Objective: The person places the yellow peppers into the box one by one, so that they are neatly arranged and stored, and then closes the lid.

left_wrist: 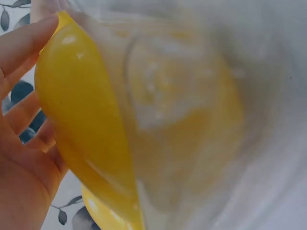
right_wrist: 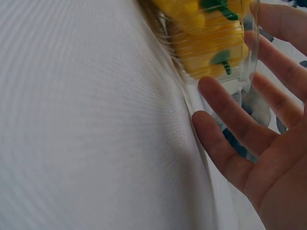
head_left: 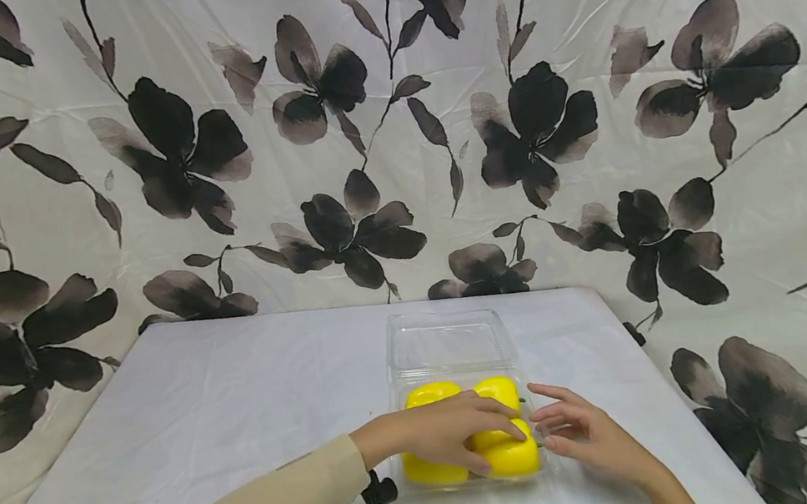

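Note:
Several glossy yellow bell peppers sit side by side in a clear plastic clamshell box, whose lid lies folded back. My left hand reaches across them from the left. Its thumb and fingers curve over the front-right bell pepper; the fingertips are partly hidden in the left wrist view, behind a near bell pepper. At the box's right side, my right hand has its fingers spread, close beside the clear wall. Green stems face that hand in the right wrist view.
A white cloth covers the table. Behind and beside it hangs a white sheet printed with dark flowers. A small black device is strapped at the left wrist.

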### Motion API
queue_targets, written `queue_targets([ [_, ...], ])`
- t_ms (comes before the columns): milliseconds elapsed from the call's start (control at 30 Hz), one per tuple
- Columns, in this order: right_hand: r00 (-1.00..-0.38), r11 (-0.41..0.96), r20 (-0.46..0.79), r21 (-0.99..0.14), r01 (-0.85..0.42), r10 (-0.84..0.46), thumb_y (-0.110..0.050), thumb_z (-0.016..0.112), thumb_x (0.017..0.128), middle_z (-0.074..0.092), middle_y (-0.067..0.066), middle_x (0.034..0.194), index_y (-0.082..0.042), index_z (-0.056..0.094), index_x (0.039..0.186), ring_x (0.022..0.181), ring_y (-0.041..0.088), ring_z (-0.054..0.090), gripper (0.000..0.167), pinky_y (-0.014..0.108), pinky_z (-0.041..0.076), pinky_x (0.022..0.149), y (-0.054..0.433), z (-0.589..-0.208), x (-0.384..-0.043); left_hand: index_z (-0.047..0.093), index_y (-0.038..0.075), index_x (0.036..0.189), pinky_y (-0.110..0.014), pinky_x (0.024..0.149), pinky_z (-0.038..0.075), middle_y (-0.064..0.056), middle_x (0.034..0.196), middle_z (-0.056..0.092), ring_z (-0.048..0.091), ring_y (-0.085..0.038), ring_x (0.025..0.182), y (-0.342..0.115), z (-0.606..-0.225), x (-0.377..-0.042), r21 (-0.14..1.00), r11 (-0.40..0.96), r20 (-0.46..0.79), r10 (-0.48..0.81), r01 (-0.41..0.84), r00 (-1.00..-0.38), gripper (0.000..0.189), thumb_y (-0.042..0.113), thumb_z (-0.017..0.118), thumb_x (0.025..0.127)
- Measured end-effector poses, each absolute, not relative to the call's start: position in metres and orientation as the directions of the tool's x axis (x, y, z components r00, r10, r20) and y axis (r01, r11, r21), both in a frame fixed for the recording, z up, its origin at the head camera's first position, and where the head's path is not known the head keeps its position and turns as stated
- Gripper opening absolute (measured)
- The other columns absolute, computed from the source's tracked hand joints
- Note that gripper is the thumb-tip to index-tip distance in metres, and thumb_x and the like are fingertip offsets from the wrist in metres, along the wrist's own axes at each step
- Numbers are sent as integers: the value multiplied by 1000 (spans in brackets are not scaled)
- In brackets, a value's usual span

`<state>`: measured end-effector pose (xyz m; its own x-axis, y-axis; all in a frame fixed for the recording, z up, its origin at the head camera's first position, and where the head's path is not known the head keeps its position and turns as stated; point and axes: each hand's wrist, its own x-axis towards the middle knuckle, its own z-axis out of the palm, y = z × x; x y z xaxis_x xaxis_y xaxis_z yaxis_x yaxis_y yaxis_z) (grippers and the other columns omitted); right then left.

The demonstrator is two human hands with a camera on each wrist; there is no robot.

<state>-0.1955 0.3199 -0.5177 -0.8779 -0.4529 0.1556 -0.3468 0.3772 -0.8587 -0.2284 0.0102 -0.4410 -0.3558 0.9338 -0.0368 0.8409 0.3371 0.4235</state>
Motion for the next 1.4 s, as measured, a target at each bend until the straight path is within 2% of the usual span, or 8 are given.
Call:
queue_targets([
  [167, -878, 378, 160, -857, -350, -450, -14, 73, 101, 40, 7, 168, -14, 73, 130, 118, 14, 69, 29, 28, 58, 98, 320, -517, -195, 58, 31, 150, -41, 124, 38, 5, 164, 47, 43, -14, 150, 2, -435, -231, 454, 341, 1, 924, 823, -383, 53, 30, 76, 100],
  [267, -879, 380, 161, -856, -350, -448, -14, 73, 101, 40, 8, 167, -13, 73, 130, 118, 14, 69, 29, 28, 58, 98, 319, -517, -195, 60, 32, 148, -37, 118, 44, 6, 159, 53, 49, -13, 145, -7, -430, -235, 489, 371, 36, 896, 790, -443, 51, 28, 77, 100],
  [467, -887, 391, 152, -856, -338, -435, -15, 75, 100, 41, 7, 167, -10, 73, 130, 117, 14, 69, 30, 27, 58, 98, 319, -517, -195, 62, 25, 146, -29, 103, 55, 6, 150, 58, 57, -24, 135, -31, -420, -250, 647, 391, 100, 808, 655, -581, 50, 16, 78, 99],
  [733, -887, 394, 159, -852, -345, -433, -17, 75, 100, 41, 9, 167, -15, 74, 129, 117, 14, 69, 28, 26, 58, 97, 319, -517, -194, 61, 20, 146, -32, 98, 60, 2, 146, 59, 61, -23, 128, -71, -428, -285, 685, 442, 185, 664, 579, -725, 50, 15, 78, 98],
  [867, -876, 379, 178, -850, -366, -448, -15, 73, 101, 40, 14, 166, -12, 73, 129, 117, 15, 69, 28, 26, 58, 97, 320, -518, -195, 61, 20, 147, -34, 98, 60, -2, 150, 57, 62, -29, 129, -88, -437, -300, 716, 452, 212, 584, 531, -783, 53, 14, 79, 97],
  [967, -872, 372, 184, -850, -372, -453, -14, 73, 101, 40, 16, 166, -9, 72, 130, 117, 13, 69, 29, 26, 58, 97, 320, -518, -195, 60, 21, 148, -38, 100, 60, -4, 152, 57, 62, -33, 131, -97, -444, -309, 736, 466, 217, 524, 491, -823, 54, 14, 79, 98],
  [1167, -870, 371, 194, -846, -382, -454, -14, 73, 101, 41, 16, 166, -10, 73, 130, 116, 13, 69, 29, 27, 59, 97, 319, -518, -194, 58, 21, 150, -46, 103, 58, -8, 152, 58, 63, -31, 129, -108, -457, -323, 782, 492, 186, 402, 383, -897, 54, 17, 77, 99],
  [1400, -874, 375, 189, -848, -375, -447, -15, 74, 101, 41, 14, 166, -11, 73, 129, 116, 14, 70, 28, 27, 58, 97, 319, -517, -195, 54, 23, 153, -46, 101, 58, -15, 156, 54, 63, -30, 128, -112, -473, -334, 852, 463, 95, 324, 245, -941, 56, 19, 75, 101],
])
